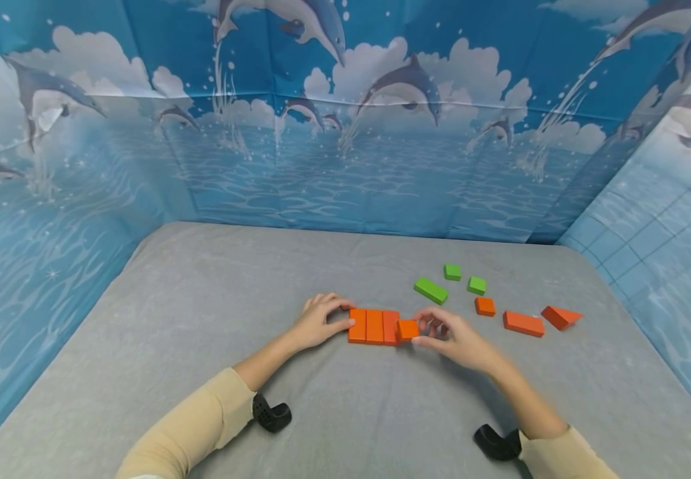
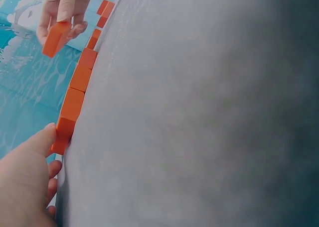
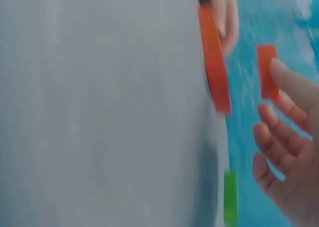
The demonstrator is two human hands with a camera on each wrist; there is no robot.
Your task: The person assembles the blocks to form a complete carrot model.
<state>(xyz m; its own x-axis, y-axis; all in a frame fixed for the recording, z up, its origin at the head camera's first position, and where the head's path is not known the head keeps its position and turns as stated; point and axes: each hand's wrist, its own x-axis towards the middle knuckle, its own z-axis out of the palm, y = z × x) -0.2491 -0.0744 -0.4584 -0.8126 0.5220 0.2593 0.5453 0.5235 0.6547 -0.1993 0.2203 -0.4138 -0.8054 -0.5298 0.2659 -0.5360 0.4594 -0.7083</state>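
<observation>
Three oblong orange blocks (image 1: pixel 374 327) stand side by side in a touching row on the grey cloth. My left hand (image 1: pixel 320 322) is at the row's left end, with the thumb and index fingertip touching the leftmost block (image 1: pixel 358 333). In the left wrist view its thumb lies straight against the block's end. My right hand (image 1: pixel 457 338) pinches a small orange block (image 1: pixel 407 330) between thumb and index finger. That block is held raised by the row's right end, while the other fingers are loosely bent and spread, as the right wrist view shows.
To the right lie a small orange block (image 1: pixel 485 307), a longer orange block (image 1: pixel 523 324) and an orange triangular block (image 1: pixel 561 317). Behind them are a long green block (image 1: pixel 431 291) and two small green blocks (image 1: pixel 452 272). A dolphin-print curtain (image 1: pixel 345 179) surrounds the grey surface (image 1: pixel 231 286).
</observation>
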